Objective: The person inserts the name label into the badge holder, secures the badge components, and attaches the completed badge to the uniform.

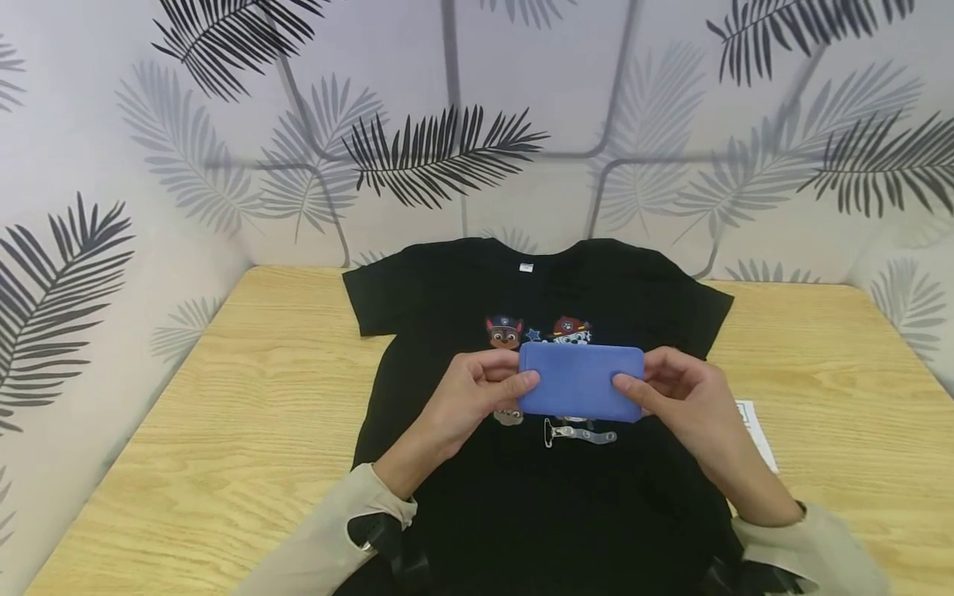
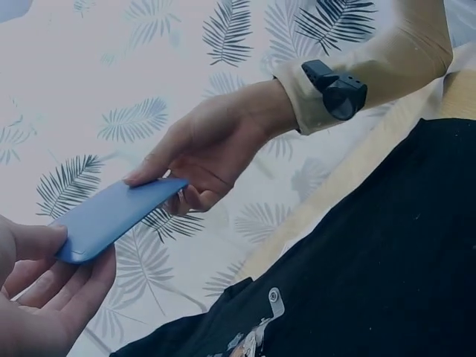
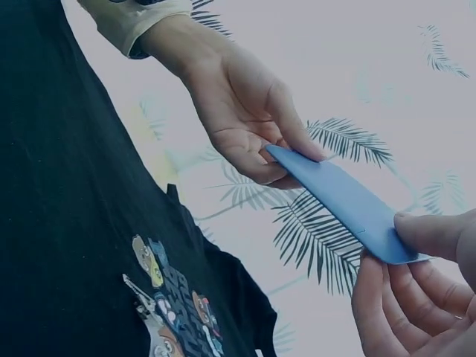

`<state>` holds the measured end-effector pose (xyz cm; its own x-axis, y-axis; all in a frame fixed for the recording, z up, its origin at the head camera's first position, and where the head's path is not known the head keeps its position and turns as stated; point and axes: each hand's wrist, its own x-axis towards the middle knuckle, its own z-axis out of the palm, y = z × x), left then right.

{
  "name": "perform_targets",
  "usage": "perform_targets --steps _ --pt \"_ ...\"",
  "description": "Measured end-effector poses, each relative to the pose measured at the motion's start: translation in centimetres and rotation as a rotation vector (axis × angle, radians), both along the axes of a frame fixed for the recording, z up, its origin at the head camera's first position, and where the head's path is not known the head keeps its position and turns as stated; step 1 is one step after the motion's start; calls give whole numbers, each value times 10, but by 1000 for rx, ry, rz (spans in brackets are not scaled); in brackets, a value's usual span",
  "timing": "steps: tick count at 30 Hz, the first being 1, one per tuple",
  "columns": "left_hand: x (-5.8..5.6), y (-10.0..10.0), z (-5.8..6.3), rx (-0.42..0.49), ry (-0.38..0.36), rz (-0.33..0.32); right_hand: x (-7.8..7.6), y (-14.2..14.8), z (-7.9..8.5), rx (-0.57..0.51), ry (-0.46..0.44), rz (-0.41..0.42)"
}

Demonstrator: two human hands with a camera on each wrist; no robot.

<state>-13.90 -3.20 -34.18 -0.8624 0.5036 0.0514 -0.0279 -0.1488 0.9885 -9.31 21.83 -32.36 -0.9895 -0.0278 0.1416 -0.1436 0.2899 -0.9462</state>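
A flat, blue rectangular case (image 1: 581, 382) with rounded corners is held level above a black T-shirt (image 1: 522, 513). My left hand (image 1: 477, 385) pinches its left end, thumb on the face and fingers behind. At the other end, my right hand (image 1: 681, 393) grips it the same way. Both wrist views show the case (image 2: 111, 219) as thin and slightly bent. On the shirt, just below the case, lies a small metal clip with a clear snap strap (image 1: 585, 434). Cartoon dog prints (image 1: 505, 333) on the shirt's chest are partly covered by the case and hands.
The shirt is spread on a light wooden table (image 1: 246, 430), its collar toward the back. A white printed paper (image 1: 757, 434) lies right of the shirt, partly hidden by my right forearm. Leaf-patterned cloth (image 1: 522, 83) hangs behind and beside the table.
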Motion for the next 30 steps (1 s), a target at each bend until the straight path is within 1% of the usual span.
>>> perform_targets --steps 2,6,12,19,23,27,30 --pt "1 0 1 -3 16 17 -1 -1 0 12 6 -14" --pt "1 0 2 -23 51 31 -2 -3 1 24 17 -44" --pt "3 -2 3 -66 44 45 -2 -4 1 4 -23 -80" --pt "1 -3 4 -71 61 46 -3 -5 1 -27 -26 -64" --pt "1 -4 4 -78 49 57 -3 -6 0 -56 -35 -57" --pt "1 -5 3 -81 38 69 -3 -5 -1 -43 -29 -34" --pt "0 -6 3 -76 49 74 -3 -4 0 -22 -22 -1"
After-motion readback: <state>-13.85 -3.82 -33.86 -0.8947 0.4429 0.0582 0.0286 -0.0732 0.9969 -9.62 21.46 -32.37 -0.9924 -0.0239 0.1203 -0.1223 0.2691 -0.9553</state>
